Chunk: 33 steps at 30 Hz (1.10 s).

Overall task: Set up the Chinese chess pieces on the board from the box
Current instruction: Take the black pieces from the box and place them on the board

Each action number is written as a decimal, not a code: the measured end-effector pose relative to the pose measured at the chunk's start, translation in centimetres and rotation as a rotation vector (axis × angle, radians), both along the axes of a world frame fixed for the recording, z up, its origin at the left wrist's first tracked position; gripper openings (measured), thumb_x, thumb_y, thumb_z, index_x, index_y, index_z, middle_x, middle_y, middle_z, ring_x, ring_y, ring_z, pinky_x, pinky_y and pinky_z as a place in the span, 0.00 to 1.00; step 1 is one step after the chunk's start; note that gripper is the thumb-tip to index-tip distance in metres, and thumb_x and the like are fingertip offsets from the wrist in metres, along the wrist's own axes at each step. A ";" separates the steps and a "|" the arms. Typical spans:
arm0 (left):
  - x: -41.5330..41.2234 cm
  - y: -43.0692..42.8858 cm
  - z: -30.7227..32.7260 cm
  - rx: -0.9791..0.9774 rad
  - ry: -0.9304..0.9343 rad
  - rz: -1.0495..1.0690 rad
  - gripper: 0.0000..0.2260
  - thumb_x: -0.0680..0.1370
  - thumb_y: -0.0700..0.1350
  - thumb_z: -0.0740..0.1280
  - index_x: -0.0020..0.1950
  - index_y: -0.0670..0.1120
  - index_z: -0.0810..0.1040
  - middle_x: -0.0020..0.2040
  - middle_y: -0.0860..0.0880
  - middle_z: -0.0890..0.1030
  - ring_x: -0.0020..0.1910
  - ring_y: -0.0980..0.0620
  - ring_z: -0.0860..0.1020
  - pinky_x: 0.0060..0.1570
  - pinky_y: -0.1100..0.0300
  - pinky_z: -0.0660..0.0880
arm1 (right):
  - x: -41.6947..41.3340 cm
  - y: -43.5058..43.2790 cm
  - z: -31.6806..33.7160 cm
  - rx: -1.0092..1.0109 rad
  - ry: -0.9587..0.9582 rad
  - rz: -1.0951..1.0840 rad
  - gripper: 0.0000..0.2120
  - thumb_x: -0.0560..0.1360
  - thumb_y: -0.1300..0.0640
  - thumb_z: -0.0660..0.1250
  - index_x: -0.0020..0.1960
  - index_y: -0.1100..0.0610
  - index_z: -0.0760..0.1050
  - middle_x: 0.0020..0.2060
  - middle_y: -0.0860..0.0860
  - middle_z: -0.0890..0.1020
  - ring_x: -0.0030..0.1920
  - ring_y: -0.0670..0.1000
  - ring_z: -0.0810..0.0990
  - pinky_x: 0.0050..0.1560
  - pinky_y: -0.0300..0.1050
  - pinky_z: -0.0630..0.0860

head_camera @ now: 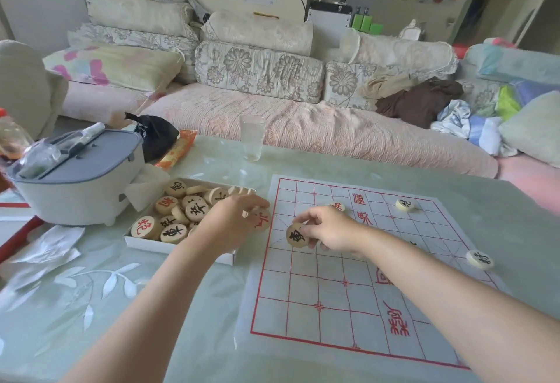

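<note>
Sitting left of the white paper board with red grid lines [333, 291], the shallow white cardboard box [169, 248] keeps pieces within reach; the left hand [233, 219] pinches a red-lettered wooden disc [263, 219] at its rim, while the right hand [328, 228], fingers [303, 221] closed, lowers a black-lettered wooden disc [297, 235] onto the board.

White board [333, 307] — red grid.

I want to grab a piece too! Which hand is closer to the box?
The left hand. It sits at the right edge of the box, holding a red piece. The right hand is farther away, over the board.
</note>
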State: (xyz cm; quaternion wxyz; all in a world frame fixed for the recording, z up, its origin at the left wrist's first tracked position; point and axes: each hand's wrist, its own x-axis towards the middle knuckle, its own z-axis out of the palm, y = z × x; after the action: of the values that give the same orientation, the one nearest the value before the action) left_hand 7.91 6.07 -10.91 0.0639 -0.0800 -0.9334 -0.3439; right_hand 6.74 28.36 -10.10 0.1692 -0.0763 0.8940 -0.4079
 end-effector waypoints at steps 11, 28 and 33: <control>1.9 7.7 -2.6 -0.129 -0.160 -0.263 0.11 0.79 0.44 0.64 0.59 0.55 0.78 0.55 0.57 0.78 0.43 0.59 0.76 0.41 0.68 0.73 | 4.9 7.5 -1.6 0.140 -0.042 -0.050 0.10 0.81 0.55 0.64 0.61 0.55 0.78 0.47 0.51 0.83 0.35 0.46 0.79 0.33 0.37 0.76; 2.1 9.2 -3.0 0.049 -0.314 -0.181 0.15 0.77 0.37 0.66 0.57 0.55 0.81 0.53 0.54 0.81 0.49 0.54 0.79 0.49 0.57 0.79 | 6.4 9.6 -1.2 0.446 0.082 0.121 0.28 0.67 0.39 0.76 0.63 0.42 0.72 0.54 0.41 0.73 0.54 0.44 0.75 0.50 0.40 0.72; 2.5 11.0 -2.2 0.565 -0.438 -0.043 0.09 0.74 0.38 0.72 0.54 0.45 0.82 0.47 0.46 0.85 0.45 0.49 0.84 0.46 0.60 0.81 | 6.5 7.9 -1.2 0.150 0.307 0.039 0.24 0.70 0.44 0.76 0.63 0.42 0.72 0.56 0.38 0.74 0.46 0.33 0.72 0.46 0.33 0.66</control>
State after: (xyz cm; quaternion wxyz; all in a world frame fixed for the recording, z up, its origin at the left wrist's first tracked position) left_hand 10.45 17.02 -13.12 -0.1253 -0.0032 -0.7912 -0.5985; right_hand 13.21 36.24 -11.33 0.0438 -0.1422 0.9356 -0.3202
